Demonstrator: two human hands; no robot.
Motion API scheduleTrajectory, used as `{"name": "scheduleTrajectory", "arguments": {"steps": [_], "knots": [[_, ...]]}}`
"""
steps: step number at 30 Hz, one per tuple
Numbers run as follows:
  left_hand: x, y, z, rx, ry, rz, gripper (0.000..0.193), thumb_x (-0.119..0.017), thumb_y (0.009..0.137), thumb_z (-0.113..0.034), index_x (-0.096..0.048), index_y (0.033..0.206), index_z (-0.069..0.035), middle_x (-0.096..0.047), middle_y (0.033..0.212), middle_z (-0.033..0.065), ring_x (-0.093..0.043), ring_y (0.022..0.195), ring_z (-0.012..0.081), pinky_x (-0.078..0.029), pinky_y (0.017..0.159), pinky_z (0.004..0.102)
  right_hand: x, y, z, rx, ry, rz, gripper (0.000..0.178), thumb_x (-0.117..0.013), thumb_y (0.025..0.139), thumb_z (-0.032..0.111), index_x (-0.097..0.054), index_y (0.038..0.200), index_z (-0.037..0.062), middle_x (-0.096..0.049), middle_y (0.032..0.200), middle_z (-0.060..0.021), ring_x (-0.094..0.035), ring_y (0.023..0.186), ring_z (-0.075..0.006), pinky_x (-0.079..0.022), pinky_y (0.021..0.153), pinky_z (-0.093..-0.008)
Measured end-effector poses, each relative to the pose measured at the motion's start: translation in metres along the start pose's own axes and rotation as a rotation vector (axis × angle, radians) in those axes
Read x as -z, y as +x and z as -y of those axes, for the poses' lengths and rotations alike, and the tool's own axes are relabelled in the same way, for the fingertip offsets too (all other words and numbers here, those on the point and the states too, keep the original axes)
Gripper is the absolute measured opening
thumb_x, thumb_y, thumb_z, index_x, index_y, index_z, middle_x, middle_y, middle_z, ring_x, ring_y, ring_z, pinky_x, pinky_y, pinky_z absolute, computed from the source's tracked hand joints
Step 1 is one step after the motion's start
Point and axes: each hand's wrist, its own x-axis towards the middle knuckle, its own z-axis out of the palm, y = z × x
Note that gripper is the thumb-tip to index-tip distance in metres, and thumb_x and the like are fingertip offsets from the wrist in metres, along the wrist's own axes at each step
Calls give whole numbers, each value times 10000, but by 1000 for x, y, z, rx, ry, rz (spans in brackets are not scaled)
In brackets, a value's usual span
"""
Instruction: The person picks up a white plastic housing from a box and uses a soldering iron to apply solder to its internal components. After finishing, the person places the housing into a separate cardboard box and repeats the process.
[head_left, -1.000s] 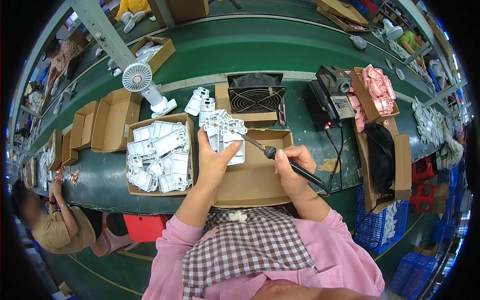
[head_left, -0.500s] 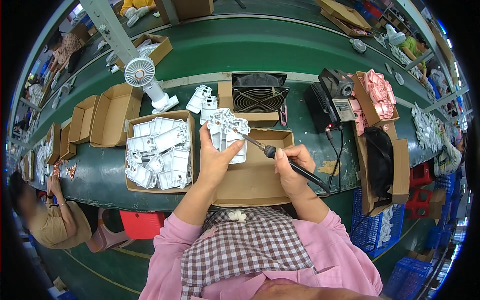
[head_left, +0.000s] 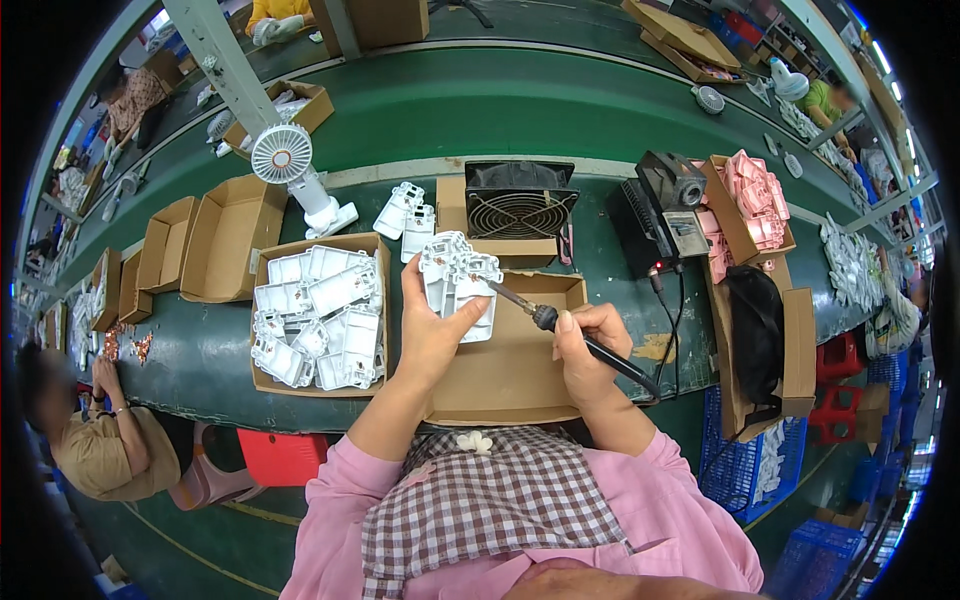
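Note:
My left hand [head_left: 432, 330] grips white plastic housings [head_left: 457, 268] with small copper-coloured metal pieces on them, held above a shallow cardboard box [head_left: 510, 375]. How many housings are in the grip I cannot tell. In my right hand [head_left: 592, 350] is a soldering iron [head_left: 545, 317], its fingers closed round the black handle. The iron's tip points left and reaches the upper part of the housings; whether it touches a metal piece is too small to see. Left of my hands stands a carton [head_left: 262, 372] full of similar white housings. A few more housings [head_left: 405, 215] lie beyond my left hand.
A black fan [head_left: 520, 205] stands behind the shallow box. To its right is a black soldering station [head_left: 645, 230] with a cable. Pink parts [head_left: 755, 205] fill a carton at right. A white desk fan [head_left: 285, 155] and brown boxes [head_left: 232, 240] stand at left. A co-worker [head_left: 110, 440] sits there.
The housings in my left hand and the iron have shifted slightly downward in the picture. The whole view has also moved a little. Both grips stay the same.

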Motion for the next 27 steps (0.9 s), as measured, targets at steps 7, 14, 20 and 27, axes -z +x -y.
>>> {"name": "scheduleTrajectory", "arguments": {"steps": [7, 14, 20, 27], "knots": [[-1, 0, 2, -15, 31, 10, 809, -763, 745, -70, -235, 1354, -1, -469, 1257, 140, -505, 1136, 197, -426, 954, 320, 2, -1, 1, -62, 45, -4, 155, -677, 833, 23, -524, 816, 10, -621, 723, -52, -526, 610, -49, -429, 541, -204], [-1, 1, 1, 5, 71, -10, 812, -760, 731, -49, -242, 1356, -5, -457, 1271, 145, -495, 1146, 199, -419, 963, 316, 1, 0, 2, -74, 28, 0, 156, -685, 832, 36, -533, 817, 5, -626, 724, -57, -539, 614, -60, -438, 552, -210], [-2, 0, 0, 4, 75, -5, 808, -752, 730, -36, -241, 1355, -5, -459, 1267, 141, -499, 1144, 197, -423, 961, 317, 1, 1, 5, -68, -13, 21, 156, -692, 831, 45, -542, 820, 3, -634, 730, -68, -549, 618, -67, -441, 554, -213], [-2, 0, -3, 35, 18, 9, 797, -741, 737, -29, -240, 1356, -8, -451, 1268, 135, -499, 1143, 194, -429, 957, 318, 1, 0, 3, -67, -21, 18, 167, -694, 834, 63, -539, 816, 6, -630, 718, -68, -536, 606, -64, -429, 540, -209]]}}
